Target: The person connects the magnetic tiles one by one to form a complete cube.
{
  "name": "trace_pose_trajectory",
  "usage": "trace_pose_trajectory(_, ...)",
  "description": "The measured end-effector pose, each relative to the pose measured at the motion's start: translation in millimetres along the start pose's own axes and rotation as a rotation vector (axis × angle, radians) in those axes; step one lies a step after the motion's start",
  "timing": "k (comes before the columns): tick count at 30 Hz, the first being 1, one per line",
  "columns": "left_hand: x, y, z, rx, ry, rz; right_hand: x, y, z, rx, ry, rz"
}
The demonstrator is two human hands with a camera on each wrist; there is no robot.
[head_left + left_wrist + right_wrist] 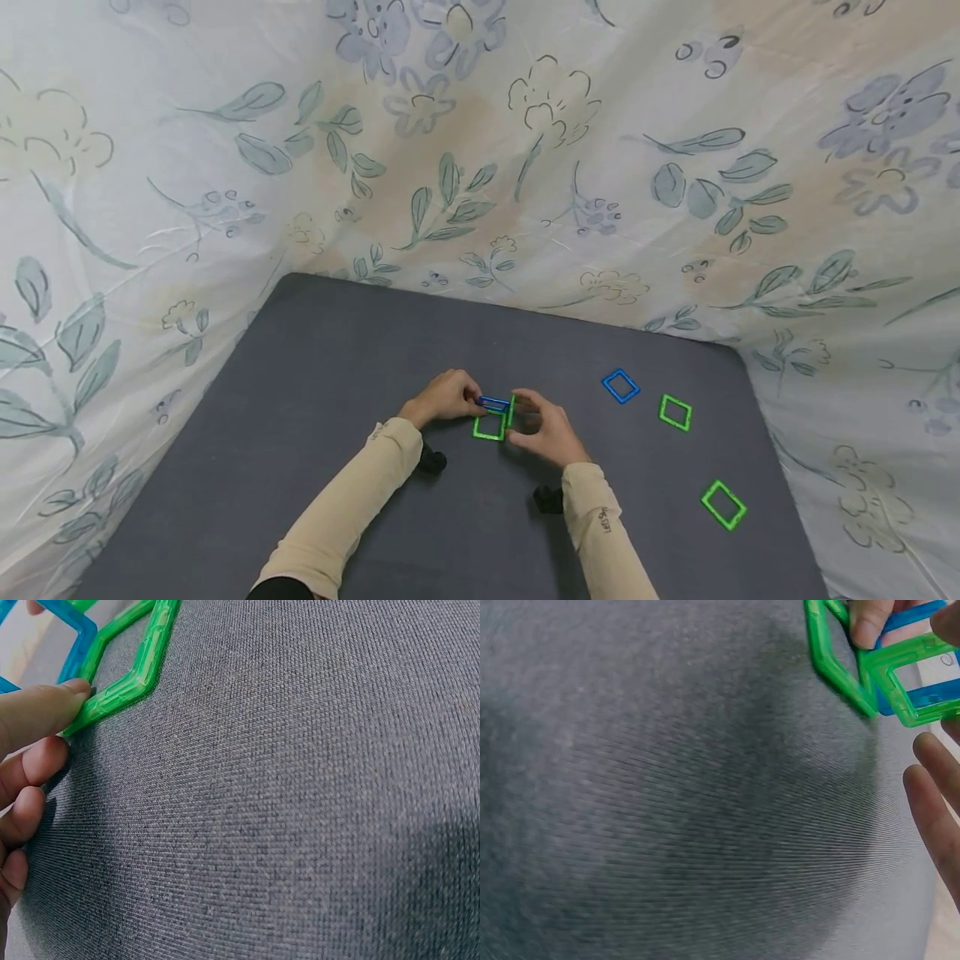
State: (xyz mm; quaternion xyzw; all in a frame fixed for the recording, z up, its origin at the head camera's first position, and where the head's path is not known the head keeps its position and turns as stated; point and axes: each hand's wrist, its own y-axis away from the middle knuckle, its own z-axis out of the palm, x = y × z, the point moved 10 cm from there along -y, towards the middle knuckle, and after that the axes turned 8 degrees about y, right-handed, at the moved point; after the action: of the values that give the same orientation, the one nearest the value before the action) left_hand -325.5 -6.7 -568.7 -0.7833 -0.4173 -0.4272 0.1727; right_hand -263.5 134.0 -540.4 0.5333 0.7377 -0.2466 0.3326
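Note:
Near the middle of the dark table, a green square magnetic tile frame (pixel 487 437) lies flat. A blue square tile frame (pixel 493 401) stands along its far edge, and a second green frame (pixel 512 412) is upright at its right edge. My left hand (pixel 444 395) pinches the blue frame at its left side, the thumb (pixel 52 709) right at the corner where blue meets the flat green. With thumb and fingers on opposite ends, my right hand (pixel 553 432) holds the upright green frame. In the right wrist view two of its fingers (pixel 930 795) extend away from the frame.
Off to the right on the table (pixel 360 333) lie a blue square frame (pixel 631 380) and two green ones, one farther back (pixel 662 407) and one nearer (pixel 732 493). A floral cloth (pixel 465 233) hangs behind and beside the table.

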Motion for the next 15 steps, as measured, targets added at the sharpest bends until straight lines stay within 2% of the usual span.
trace_pose_trajectory(15, -0.8, -3.6, -4.7, 0.002, -0.022, -0.008, 9.4, -0.6, 12.8, 0.039, -0.02, 0.041)
